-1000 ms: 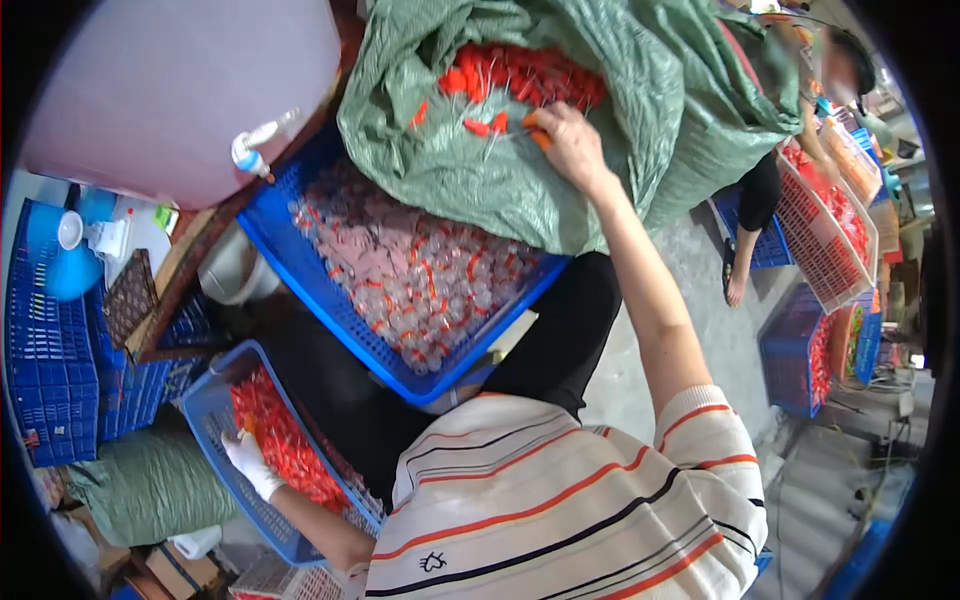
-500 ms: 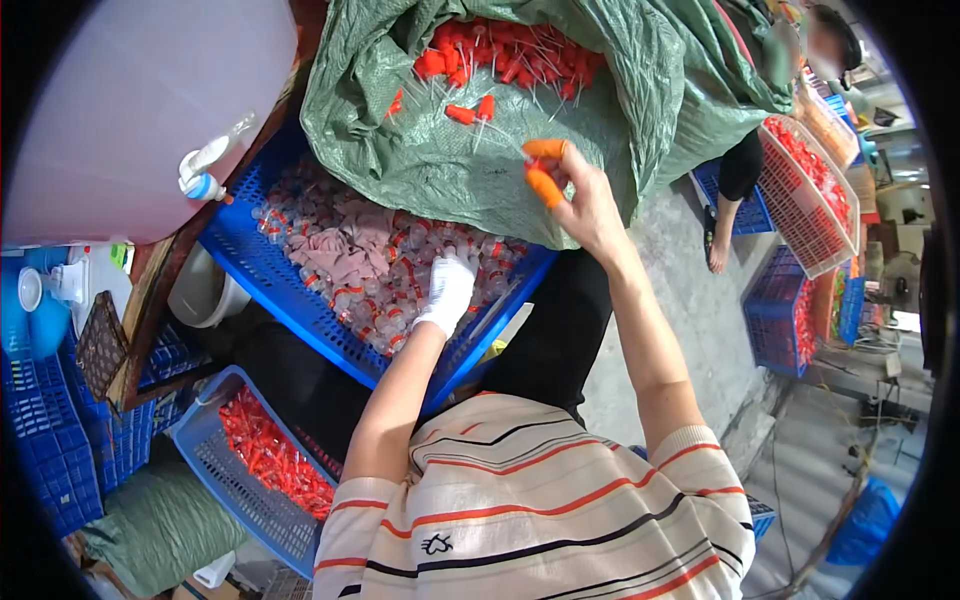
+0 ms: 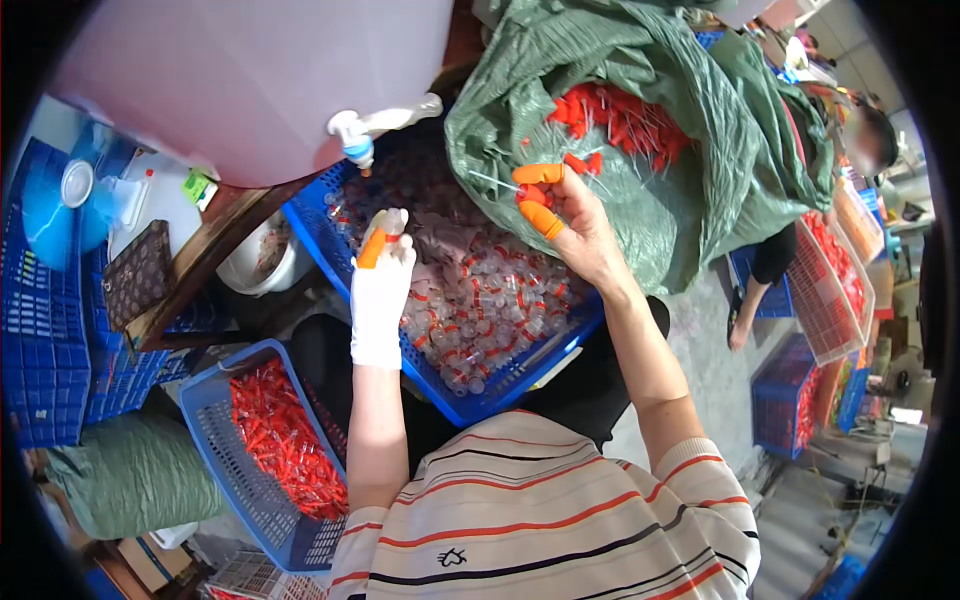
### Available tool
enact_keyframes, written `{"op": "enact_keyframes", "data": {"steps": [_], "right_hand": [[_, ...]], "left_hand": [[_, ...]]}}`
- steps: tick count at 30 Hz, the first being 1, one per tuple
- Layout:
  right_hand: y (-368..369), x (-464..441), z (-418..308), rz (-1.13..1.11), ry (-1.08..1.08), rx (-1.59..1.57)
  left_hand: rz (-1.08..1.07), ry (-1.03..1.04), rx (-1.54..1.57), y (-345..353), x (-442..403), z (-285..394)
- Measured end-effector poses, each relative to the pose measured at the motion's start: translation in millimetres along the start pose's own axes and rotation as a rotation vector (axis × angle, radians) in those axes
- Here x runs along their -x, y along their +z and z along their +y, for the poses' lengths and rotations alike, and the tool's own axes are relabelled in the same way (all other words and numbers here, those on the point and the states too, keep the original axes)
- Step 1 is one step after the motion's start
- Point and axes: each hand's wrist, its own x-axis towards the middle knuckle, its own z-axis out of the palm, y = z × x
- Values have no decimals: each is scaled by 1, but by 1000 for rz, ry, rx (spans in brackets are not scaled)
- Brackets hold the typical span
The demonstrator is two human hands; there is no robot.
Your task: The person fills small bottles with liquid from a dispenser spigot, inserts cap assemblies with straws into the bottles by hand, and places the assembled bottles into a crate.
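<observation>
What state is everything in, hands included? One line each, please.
Left hand: gloved, holding a small clear container.
Right hand: pinching a red piece with a pale stem.
Green sack: open, red stemmed pieces inside.
Dark blue basket: uncovered, holding many clear containers.
Light blue basket: uncovered, partly filled with red parts.
Tap: open or shut, cannot tell.

I am holding one small clear bottle [image 3: 397, 222] in my left hand [image 3: 382, 285], which is showing one orange finger cot [image 3: 373, 249], and one red nozzle [image 3: 525, 194] in my right hand [image 3: 578, 225], which is showing two orange finger cots [image 3: 541, 221]. One green sack [image 3: 655, 235] is slumping at upper right, a second green sack [image 3: 135, 470] at lower left; one tap [image 3: 350, 128] is jutting at upper left.
</observation>
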Motion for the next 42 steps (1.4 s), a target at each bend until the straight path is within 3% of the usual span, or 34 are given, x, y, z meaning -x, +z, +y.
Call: {"op": "enact_keyframes", "data": {"steps": [1, 4, 10, 12, 15, 17, 19, 31, 37, 42], "right_hand": [[4, -5, -4, 11, -21, 1], [15, -17, -20, 41, -19, -97], [33, -43, -50, 121, -137, -57], [39, -58, -73, 147, -293, 86], [47, -87, -71, 190, -489, 384], [60, -97, -50, 51, -251, 249], [65, -97, -53, 41, -273, 286], [63, -97, -45, 72, -274, 349], [56, -93, -70, 84, -378, 381], [61, -93, -55, 52, -257, 338]], "left_hand": [[46, -133, 363, 29, 4, 16], [11, -50, 436, 35, -14, 21], [-233, 137, -44, 36, -37, 27], [-232, 120, -36, 36, -39, 28], [-126, -32, 307, 35, -41, 25], [-203, -131, 344, 32, -47, 27], [-286, -131, 319, 33, -48, 27], [-218, -135, 296, 35, -46, 25], [-143, -115, 233, 41, -41, 26], [-187, -134, 242, 37, -45, 23]]}}
